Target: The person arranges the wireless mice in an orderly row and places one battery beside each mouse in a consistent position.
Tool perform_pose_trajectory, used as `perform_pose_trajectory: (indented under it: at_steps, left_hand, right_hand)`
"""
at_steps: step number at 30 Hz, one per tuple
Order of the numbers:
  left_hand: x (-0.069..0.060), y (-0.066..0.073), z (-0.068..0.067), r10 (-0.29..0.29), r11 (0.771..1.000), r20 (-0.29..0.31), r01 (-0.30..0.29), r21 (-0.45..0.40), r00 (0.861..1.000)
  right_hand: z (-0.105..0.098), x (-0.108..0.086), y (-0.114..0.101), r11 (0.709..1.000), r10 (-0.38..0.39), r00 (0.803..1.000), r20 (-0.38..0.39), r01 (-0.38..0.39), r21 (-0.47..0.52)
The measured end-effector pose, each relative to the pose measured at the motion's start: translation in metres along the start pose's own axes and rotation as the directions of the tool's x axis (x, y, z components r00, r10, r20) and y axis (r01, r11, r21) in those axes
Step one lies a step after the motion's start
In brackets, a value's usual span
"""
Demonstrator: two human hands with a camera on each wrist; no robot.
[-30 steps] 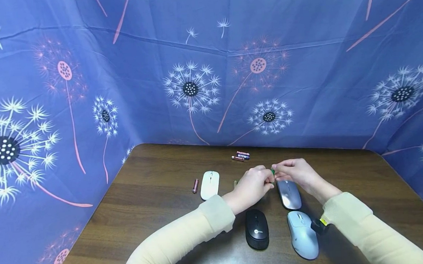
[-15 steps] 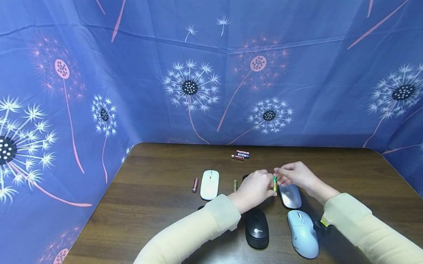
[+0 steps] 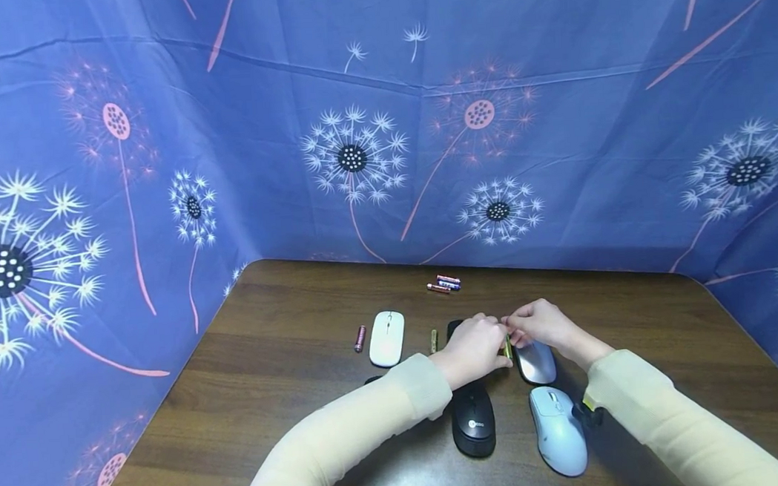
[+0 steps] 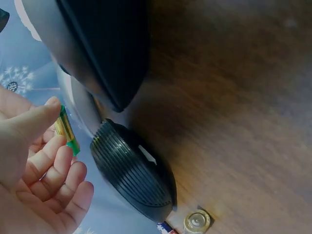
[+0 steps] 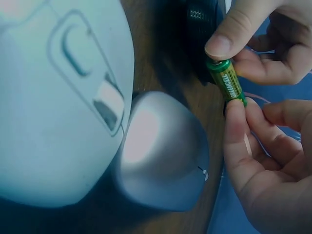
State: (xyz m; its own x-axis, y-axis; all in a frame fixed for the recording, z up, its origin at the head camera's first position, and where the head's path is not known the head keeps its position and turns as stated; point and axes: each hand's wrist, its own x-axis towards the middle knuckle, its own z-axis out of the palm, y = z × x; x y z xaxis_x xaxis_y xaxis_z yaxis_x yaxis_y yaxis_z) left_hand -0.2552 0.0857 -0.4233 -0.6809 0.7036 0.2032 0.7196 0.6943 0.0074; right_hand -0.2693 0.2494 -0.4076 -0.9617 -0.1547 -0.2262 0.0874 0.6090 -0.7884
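Battery (image 5: 227, 82) is pinched by left hand (image 3: 473, 349) (near end) and right hand (image 3: 540, 328) (far end), pointed roughly at the surface (image 3: 258, 400)'s far edge.

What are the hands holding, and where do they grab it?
A green battery: the left hand holds one end, the right hand pinches the other.

Glossy green battery (image 5: 227, 81), wooden table (image 3: 207, 432) (faintly shiny), cloth backdrop (image 3: 377, 50)
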Motion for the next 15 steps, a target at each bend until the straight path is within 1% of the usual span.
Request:
perform_pose_trajectory:
  at_steps: [3, 6, 7, 10, 15]
  left_hand:
    - [0.002, 0.000, 0.003, -0.010, 1.000, 0.013, 0.009, 0.022, 1.000]
    - [0.004, 0.000, 0.007, -0.007, 0.999, 0.018, 0.007, 0.041, 1.000]
    - [0.004, 0.000, 0.009, -0.010, 0.999, 0.021, 0.009, 0.047, 1.000]
    - [0.005, -0.002, 0.012, -0.017, 0.998, 0.034, 0.015, 0.059, 0.999]
    - [0.008, -0.004, 0.014, -0.024, 0.998, 0.058, 0.021, 0.059, 0.998]
  right_hand:
    - [0.000, 0.003, 0.000, 1.000, 0.017, 1.000, 0.010, -0.017, -0.010]
    - [0.001, 0.004, 0.002, 1.000, 0.012, 1.000, 0.029, -0.012, -0.022]
    - [0.001, 0.005, 0.002, 1.000, 0.022, 0.999, 0.028, -0.021, -0.022]
    - [0.001, 0.006, 0.004, 0.998, 0.017, 0.999, 0.041, -0.014, -0.065]
    - [0.000, 0.009, 0.005, 0.988, 0.006, 0.999, 0.040, 0.000, -0.157]
